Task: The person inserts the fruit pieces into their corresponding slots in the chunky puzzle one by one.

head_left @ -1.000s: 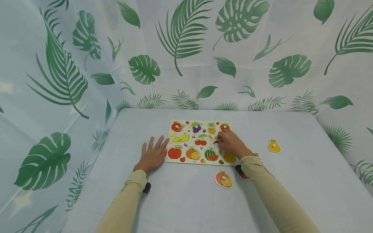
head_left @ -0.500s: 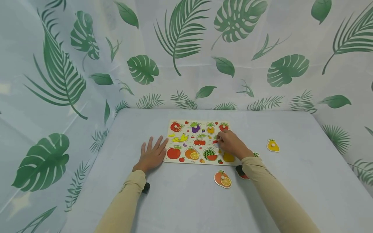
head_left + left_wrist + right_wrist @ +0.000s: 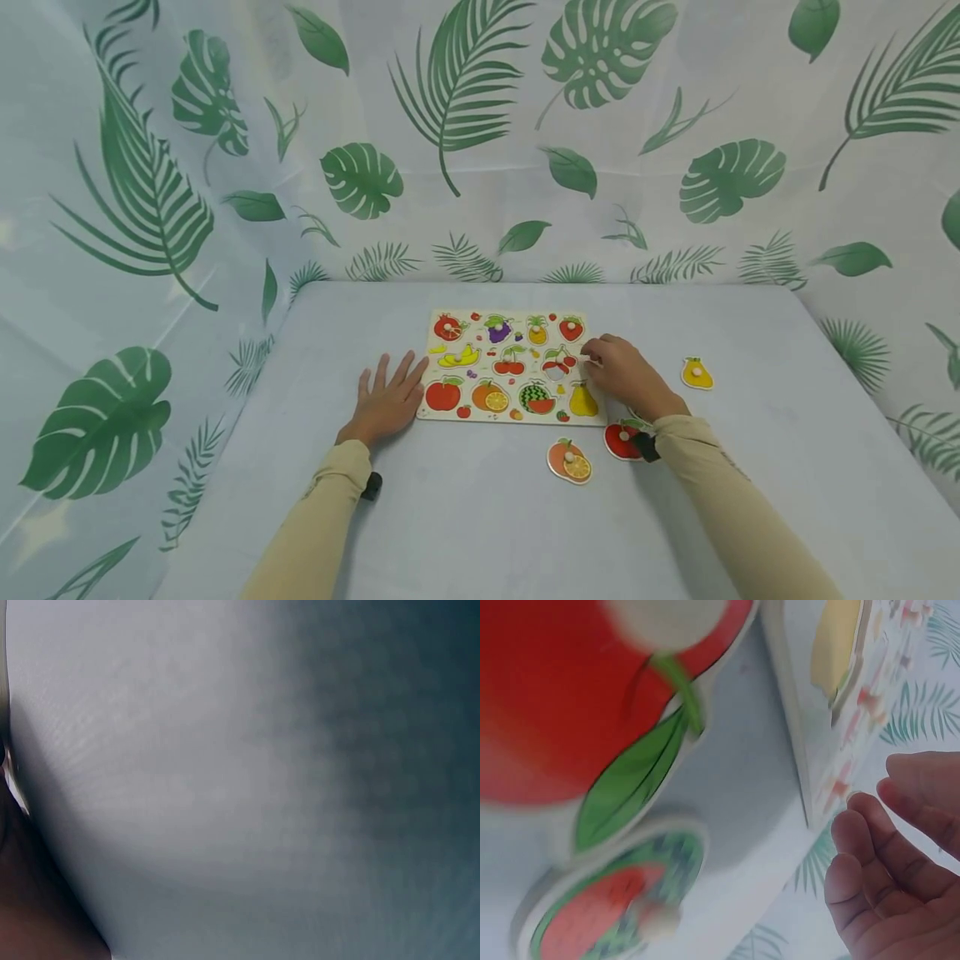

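Observation:
A fruit knob-puzzle board (image 3: 487,414) lies on the table in the head view. My left hand (image 3: 382,404) rests flat at its left edge with fingers spread. My right hand (image 3: 630,375) is just beyond the board's right edge; in the right wrist view its fingers (image 3: 847,881) are loosely bent and hold nothing. Closest to it on the board is a red-and-white cherry-like picture (image 3: 558,363). Loose knobbed pieces lie nearby: an apple piece (image 3: 621,440), an orange piece (image 3: 569,461), a pear piece (image 3: 697,373) and a watermelon piece (image 3: 622,900), mostly hidden in the head view.
The table (image 3: 465,517) has a pale cloth, and leaf-printed curtain (image 3: 480,125) hangs behind and at the sides. The right sleeve (image 3: 720,483) passes close to the apple piece. Mostly blurred grey surface fills the left wrist view.
My right hand has drawn back to the right, off the board, uncovering the cherry-like picture, the pear picture and the apple piece. The left hand stays at the board's edge.

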Available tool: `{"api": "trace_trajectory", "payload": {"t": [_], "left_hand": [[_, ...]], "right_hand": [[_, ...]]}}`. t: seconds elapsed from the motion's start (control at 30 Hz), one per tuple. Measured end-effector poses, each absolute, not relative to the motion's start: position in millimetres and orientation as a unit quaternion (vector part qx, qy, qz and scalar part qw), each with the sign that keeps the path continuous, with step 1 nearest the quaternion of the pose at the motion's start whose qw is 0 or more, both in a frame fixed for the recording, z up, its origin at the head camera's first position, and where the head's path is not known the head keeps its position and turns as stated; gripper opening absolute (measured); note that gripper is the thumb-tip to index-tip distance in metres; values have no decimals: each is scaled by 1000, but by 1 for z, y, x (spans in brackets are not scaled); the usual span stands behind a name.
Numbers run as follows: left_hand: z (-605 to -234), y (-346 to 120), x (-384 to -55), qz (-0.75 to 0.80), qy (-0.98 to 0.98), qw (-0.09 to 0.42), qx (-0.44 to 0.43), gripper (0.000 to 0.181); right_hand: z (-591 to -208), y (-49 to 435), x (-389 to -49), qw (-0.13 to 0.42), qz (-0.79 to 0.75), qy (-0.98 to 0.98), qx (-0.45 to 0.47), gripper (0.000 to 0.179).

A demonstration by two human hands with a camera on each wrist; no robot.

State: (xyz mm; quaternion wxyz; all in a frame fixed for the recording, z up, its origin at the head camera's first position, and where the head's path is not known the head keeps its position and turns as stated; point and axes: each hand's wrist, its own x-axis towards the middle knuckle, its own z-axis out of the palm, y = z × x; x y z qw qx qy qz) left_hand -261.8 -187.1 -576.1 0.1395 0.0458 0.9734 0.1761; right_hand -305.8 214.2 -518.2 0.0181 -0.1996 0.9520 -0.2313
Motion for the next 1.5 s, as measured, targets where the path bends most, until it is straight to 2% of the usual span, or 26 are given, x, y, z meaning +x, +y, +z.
{"api": "trace_trajectory", "payload": {"t": [0.23, 0.8, 0.93, 1.2, 1.5], "left_hand": [[-574, -188, -261, 177, 974, 132, 51, 62], [-573, -187, -260, 166, 975, 134, 52, 62], [-574, -187, -260, 169, 975, 134, 50, 62], [-570, -187, -259, 182, 973, 131, 51, 62], [-570, -187, -258, 180, 974, 130, 54, 62]], "right_hand": [[-509, 233, -284, 8, -229, 956, -184, 25], [-514, 256, -229, -26, -220, 958, -181, 25], [-516, 258, -219, -21, -214, 960, -181, 26], [-528, 261, -202, -53, -194, 956, -214, 25], [-537, 256, -193, -60, -189, 956, -215, 21]]}}
